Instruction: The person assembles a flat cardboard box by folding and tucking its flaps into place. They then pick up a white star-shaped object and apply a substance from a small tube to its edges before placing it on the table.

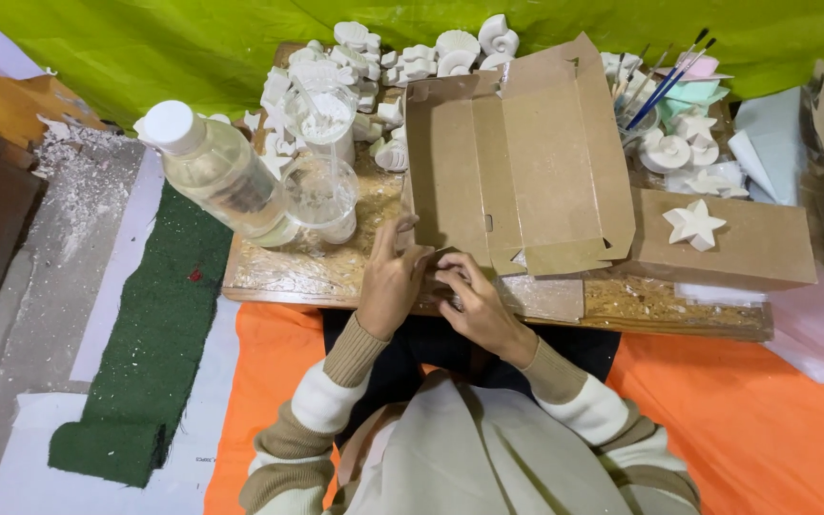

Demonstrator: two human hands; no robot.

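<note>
An unfolded brown cardboard box blank point(517, 162) stands tilted on the wooden board point(336, 277) in front of me. My left hand point(391, 277) grips its lower left edge, thumb on the inner face. My right hand point(474, 300) pinches the bottom flap near the box's lower middle, fingers curled around the cardboard. Both hands touch the box and almost meet.
A clear plastic bottle point(216, 172) and clear cups point(321, 195) stand at left. Several white plaster shells and stars point(412, 57) fill the back. A closed brown box point(727, 248) carries a white star point(694, 224). Paintbrushes point(665, 81) stand at the back right. A green mat point(154, 343) lies left.
</note>
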